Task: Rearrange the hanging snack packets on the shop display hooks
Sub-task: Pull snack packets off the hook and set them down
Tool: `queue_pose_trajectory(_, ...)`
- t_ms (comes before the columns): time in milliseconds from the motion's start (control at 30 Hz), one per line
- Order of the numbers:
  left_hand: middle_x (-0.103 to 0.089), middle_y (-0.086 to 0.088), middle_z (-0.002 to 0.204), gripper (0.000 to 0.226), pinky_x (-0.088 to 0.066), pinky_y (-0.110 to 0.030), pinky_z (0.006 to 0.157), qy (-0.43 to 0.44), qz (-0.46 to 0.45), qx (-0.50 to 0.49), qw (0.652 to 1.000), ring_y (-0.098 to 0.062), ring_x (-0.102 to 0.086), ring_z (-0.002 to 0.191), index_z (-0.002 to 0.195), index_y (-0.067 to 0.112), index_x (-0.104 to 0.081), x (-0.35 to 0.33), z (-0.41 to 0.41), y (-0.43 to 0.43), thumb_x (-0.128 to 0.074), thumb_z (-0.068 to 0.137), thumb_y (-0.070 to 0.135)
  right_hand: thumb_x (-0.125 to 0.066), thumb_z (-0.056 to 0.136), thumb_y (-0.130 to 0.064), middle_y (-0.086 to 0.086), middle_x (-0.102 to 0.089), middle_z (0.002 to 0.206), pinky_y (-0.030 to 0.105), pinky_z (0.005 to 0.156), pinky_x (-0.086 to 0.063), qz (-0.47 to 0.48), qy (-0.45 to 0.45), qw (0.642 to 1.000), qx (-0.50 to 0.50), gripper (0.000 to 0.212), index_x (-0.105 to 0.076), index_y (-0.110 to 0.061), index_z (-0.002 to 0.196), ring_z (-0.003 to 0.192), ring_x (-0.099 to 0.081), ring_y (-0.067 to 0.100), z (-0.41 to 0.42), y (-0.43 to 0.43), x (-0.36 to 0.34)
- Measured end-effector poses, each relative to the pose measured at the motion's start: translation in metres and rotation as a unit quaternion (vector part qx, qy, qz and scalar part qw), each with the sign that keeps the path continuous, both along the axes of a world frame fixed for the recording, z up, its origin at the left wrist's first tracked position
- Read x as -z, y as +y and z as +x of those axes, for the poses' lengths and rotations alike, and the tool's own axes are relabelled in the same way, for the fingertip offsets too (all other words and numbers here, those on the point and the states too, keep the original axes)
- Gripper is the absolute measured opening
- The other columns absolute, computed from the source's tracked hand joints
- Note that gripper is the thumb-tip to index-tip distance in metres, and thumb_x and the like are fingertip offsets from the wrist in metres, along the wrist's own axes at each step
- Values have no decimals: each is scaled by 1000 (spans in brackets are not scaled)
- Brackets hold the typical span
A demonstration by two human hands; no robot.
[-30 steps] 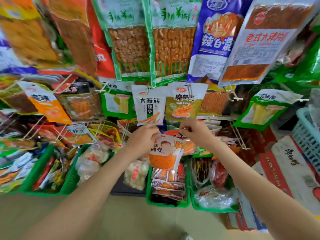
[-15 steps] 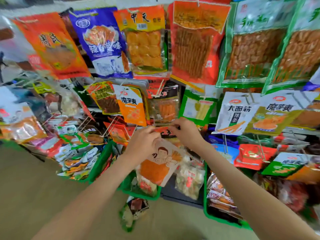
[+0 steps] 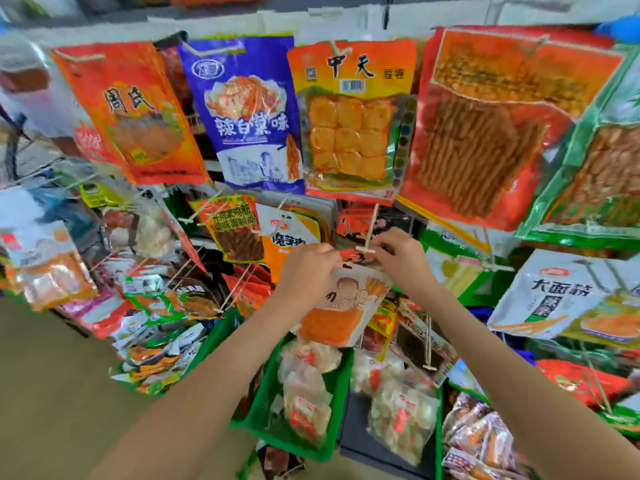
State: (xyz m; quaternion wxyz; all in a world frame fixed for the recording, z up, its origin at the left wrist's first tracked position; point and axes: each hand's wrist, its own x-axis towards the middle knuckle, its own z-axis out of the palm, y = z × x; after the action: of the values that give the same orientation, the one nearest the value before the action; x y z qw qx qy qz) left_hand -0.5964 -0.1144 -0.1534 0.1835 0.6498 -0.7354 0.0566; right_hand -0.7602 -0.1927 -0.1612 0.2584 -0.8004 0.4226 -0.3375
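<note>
Snack packet: white and orange, printed with a cartoon figure. It is held near frame centre, slightly tilted, with its top edge at the tip of a hook. Whether its hole sits on the hook cannot be told.
Left hand: fingers curled, pinching the packet's upper edge on its 9 o'clock side.
Right hand: fingers curled, pinching the packet's upper edge on its 3 o'clock side, with the fingertips just beside the hook tip.
Display hook: thin pale rod running from 12 o'clock down to the packet's top, ending in a short crossbar between the two hands.
Upper row: from the hands, a yellow-orange packet of square pieces hangs at 12 o'clock, a blue-purple packet at 11 o'clock, a red-orange packet at 10 o'clock and a red packet of sticks at 1 o'clock.
Middle row: an orange-and-white packet hangs just beside the left hand at 11 o'clock. A white packet with black characters hangs at 3 o'clock, well apart.
Green basket: at 6 o'clock below the held packet, containing clear bags of pale snacks.
Floor: tan surface at 8 o'clock.
</note>
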Motion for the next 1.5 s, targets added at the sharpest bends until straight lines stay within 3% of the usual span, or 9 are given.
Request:
queue_pose_trajectory(400,-64,0,97,21,-45,-32,82,5,42,106,993,-19,-57,91,100,13,-67,-3,27,-42,-47,96,18,-59,88,-10,0,-57,90,6,62,-40,90,-45,992,78,9,-67,-13,84,71,-55,4,8,-8,-1)
queue_pose_trajectory(667,-58,0,109,21,-47,-31,78,50,60,91,993,-19,-56,99,103,12,-68,-7,33,-57,-49,95,16,-61,87,-10,5,-60,89,22,69,-43,48,24,985,161,10,-68,-3,87,76,-54,15,17,-8,-12)
queue_pose_trajectory(833,-59,1,87,17,-33,-27,59,13,42,74,996,-22,-57,86,88,17,-62,-24,46,-57,-47,93,13,-61,87,-12,2,-60,87,25,74,-46,100,38,984,142,7,-67,-10,91,85,-58,20,8,-6,-27)
queue_pose_trajectory(967,-58,3,73,16,-29,-27,52,-12,71,46,996,-23,-59,75,82,23,-55,-28,55,-52,-46,92,14,-58,90,-13,-7,-51,77,31,91,-40,68,91,983,141,13,-69,-5,90,112,-52,27,18,-8,-24)
queue_pose_trajectory(1100,-60,2,71,19,-29,-27,54,21,78,45,996,-19,-55,67,85,20,-59,-22,63,-46,-44,92,12,-55,90,-9,5,-52,85,25,83,-40,45,95,978,178,14,-66,-1,94,101,-54,27,25,-19,-14)
queue_pose_trajectory(1200,-57,3,69,19,-27,-27,51,29,81,55,995,-18,-53,66,83,22,-57,-16,68,-40,-43,95,16,-58,88,-9,7,-49,105,23,72,-40,37,48,974,217,23,-55,-6,111,84,-50,16,25,-16,-2)
queue_pose_trajectory(1367,-65,1,76,25,-31,-27,52,32,86,88,992,-19,-57,69,94,21,-62,0,72,-22,-40,99,30,-55,90,-8,1,-49,114,19,72,-41,23,-96,973,210,42,-39,-10,128,94,-52,16,27,22,28)
queue_pose_trajectory(1433,-61,1,69,23,-31,-27,50,57,100,96,989,-18,-51,62,92,20,-64,8,74,-15,-43,98,28,-54,93,-27,-1,-59,109,26,79,-47,120,-126,976,134,27,-47,-18,117,98,-57,14,30,39,36)
queue_pose_trajectory(1500,-57,3,65,23,-29,-26,46,89,122,96,984,-14,-48,55,88,18,-65,16,77,-11,-46,97,26,-52,87,-53,-4,-62,114,38,94,-46,239,-158,957,56,39,-55,-24,114,109,-57,15,29,48,50)
